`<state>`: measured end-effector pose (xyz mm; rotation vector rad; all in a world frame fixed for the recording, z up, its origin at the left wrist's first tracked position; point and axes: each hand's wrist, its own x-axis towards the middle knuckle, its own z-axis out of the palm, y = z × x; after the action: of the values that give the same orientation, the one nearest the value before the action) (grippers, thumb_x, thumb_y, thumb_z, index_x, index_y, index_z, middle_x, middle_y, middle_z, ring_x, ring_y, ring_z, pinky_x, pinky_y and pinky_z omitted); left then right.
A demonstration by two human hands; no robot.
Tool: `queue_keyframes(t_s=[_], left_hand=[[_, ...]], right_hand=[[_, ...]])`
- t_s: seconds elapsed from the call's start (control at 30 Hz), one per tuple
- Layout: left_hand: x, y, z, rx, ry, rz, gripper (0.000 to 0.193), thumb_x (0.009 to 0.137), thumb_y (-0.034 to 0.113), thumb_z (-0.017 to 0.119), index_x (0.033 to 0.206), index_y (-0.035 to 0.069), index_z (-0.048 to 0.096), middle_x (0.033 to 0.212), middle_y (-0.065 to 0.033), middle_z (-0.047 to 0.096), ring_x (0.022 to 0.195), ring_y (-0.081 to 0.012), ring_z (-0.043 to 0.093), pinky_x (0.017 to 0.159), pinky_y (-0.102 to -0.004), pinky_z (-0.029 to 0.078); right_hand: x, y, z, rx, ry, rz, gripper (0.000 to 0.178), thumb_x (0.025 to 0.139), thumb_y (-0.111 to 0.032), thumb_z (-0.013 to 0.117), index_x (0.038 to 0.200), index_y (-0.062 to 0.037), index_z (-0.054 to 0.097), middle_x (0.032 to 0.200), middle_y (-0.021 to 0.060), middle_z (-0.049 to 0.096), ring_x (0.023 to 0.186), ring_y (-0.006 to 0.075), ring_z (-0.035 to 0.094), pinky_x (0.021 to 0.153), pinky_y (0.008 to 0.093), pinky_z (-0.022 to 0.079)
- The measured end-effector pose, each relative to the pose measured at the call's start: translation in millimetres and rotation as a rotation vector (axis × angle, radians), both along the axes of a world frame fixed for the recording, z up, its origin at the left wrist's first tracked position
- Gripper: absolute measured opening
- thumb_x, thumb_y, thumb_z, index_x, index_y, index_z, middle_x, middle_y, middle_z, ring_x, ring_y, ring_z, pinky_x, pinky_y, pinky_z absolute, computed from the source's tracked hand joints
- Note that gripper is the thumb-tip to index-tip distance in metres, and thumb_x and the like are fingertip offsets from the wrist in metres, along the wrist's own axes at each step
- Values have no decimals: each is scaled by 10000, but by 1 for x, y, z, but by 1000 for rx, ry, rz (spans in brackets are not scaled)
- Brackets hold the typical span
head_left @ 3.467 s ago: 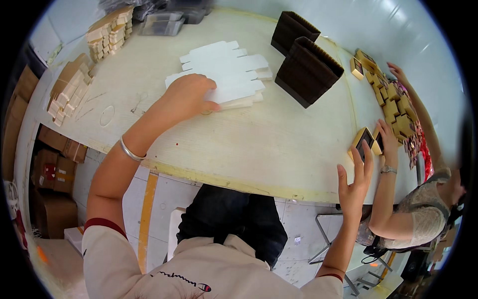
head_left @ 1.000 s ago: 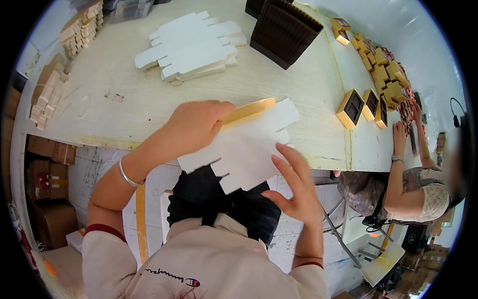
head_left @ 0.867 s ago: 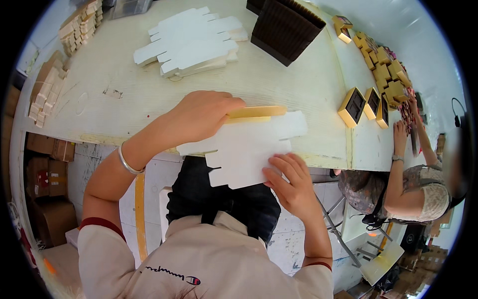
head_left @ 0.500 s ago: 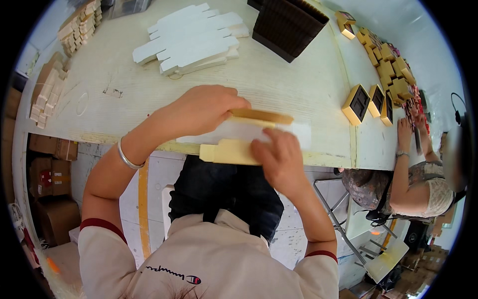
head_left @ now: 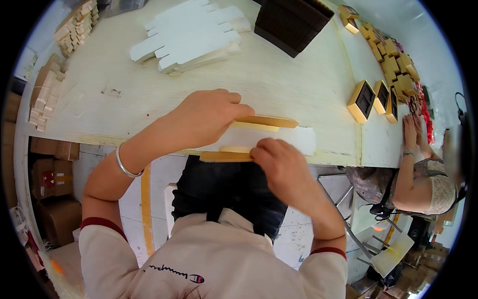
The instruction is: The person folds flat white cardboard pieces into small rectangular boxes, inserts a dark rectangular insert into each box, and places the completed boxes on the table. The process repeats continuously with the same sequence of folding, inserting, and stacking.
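Note:
A partly folded cardboard box blank (head_left: pixel 304 140), white on the inside and gold on the outside, lies at the table's front edge. Its long far side panel (head_left: pixel 271 121) and its near side panel (head_left: pixel 224 157) both stand up. My left hand (head_left: pixel 211 115), with a silver bangle on the wrist, bends over the far panel's left end, thumb and fingers closed on it. My right hand (head_left: pixel 280 163) is curled with its fingertips pinching the near panel around its middle. The undersides of my fingers are partly hidden.
A stack of flat white box blanks (head_left: pixel 191 37) lies beyond my hands, beside a dark brown stack of trays (head_left: pixel 291 25). Gold boxes with black inserts (head_left: pixel 361 101) stand at right, near a co-worker's hands (head_left: pixel 411 132). Cream folded card pieces (head_left: pixel 47 97) sit at far left.
The near panel has come up from lying outward to standing. My right hand has closed on it, its fingers no longer spread. My left hand has stayed at the far panel.

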<state>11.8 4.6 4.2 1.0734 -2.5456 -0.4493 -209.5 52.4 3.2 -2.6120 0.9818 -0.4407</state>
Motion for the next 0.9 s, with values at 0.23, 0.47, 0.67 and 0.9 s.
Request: queue_keyframes(t_s=[0.23, 0.47, 0.67, 0.9], left_hand=[[-1, 13, 12, 20, 2, 58, 257, 841, 77, 604, 1092, 108, 646, 797, -72, 550, 774, -269, 563, 649, -359, 465], [-7, 22, -8, 42, 20, 210, 510, 838, 0, 545, 1326, 133, 481, 901, -115, 564, 733, -333, 588, 633, -402, 487], [-19, 36, 1, 80, 24, 249, 469, 797, -67, 524, 1234, 97, 486, 1198, -145, 539, 713, -333, 601, 594, -387, 485], [0, 27, 12, 453, 198, -33, 318, 783, -48, 600, 1080, 53, 550, 1149, -108, 582, 814, -286, 594, 676, -349, 496]], right_hand=[[0, -52, 16, 497, -66, 57, 123, 800, -45, 664, 918, -57, 629, 794, 149, 601, 748, 338, 590, 673, 382, 475], [7, -14, 3, -571, 193, -23, 315, 665, -44, 653, 980, -41, 635, 1112, 97, 555, 968, 218, 560, 737, 322, 457], [-5, -6, -21, -152, -254, 205, 286, 718, -84, 710, 983, -31, 618, 1009, 103, 561, 794, 251, 573, 654, 344, 468], [-1, -20, -20, 159, -368, -10, 238, 748, -103, 755, 901, -12, 597, 819, 113, 561, 721, 288, 581, 587, 355, 479]])
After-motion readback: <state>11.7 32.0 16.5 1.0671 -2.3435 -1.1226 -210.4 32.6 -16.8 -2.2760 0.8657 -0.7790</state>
